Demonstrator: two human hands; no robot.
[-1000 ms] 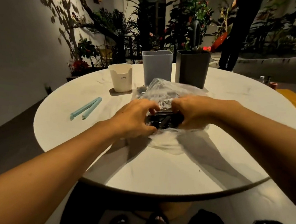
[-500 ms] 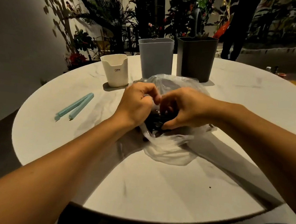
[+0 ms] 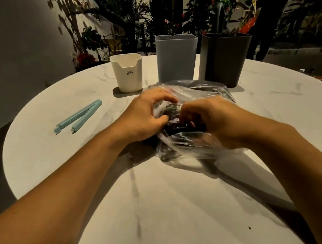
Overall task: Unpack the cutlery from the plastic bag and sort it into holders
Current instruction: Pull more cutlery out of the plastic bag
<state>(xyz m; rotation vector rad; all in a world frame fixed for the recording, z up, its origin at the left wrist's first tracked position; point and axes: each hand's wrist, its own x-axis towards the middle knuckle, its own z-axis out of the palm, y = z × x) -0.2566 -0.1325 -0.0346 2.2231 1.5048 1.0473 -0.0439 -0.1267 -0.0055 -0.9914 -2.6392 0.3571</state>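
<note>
Both hands working the plastic bag (image 3: 195,89) just in front of the grey holder (image 3: 174,57): left hand (image 3: 147,112) and right hand (image 3: 212,119) pinch its limp, slippery film; grab near the mouth, I'd say

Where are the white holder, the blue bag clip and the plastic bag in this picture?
white holder (image 3: 128,76): head view, front wall below the rim notch.
blue bag clip (image 3: 78,116): head view, middle of its two arms.
plastic bag (image 3: 203,90): head view, far upper fold behind the hands.

round white table (image 3: 166,212): plastic bag (image 3: 189,144), 3 holders (image 3: 173,58), blue clip (image 3: 79,116).
</note>
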